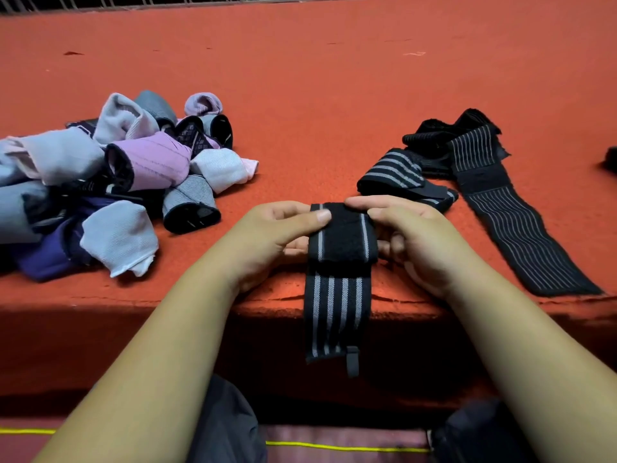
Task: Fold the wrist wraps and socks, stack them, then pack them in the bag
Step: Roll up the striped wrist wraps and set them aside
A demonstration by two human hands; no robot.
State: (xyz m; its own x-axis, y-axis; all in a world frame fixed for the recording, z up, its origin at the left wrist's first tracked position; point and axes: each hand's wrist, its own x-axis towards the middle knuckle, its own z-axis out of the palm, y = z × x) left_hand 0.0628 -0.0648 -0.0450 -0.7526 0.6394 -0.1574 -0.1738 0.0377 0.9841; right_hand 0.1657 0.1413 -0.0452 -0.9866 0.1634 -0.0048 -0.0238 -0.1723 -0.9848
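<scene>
Honestly can't pin it down, but it looks like a sorting bench in some workroom. Wide tabletop (334,95) covered in rough orange-red felt, frayed along the front edge right under my left hand (277,235) and right hand (420,242). Pale metal grille (133,3) along the far side, well beyond both. Thin yellow cord (334,446) on the floor below them.

Red felt-covered table (334,78) — frayed front edge; pale metal railing (133,1) behind; yellow line (334,446) below.
</scene>
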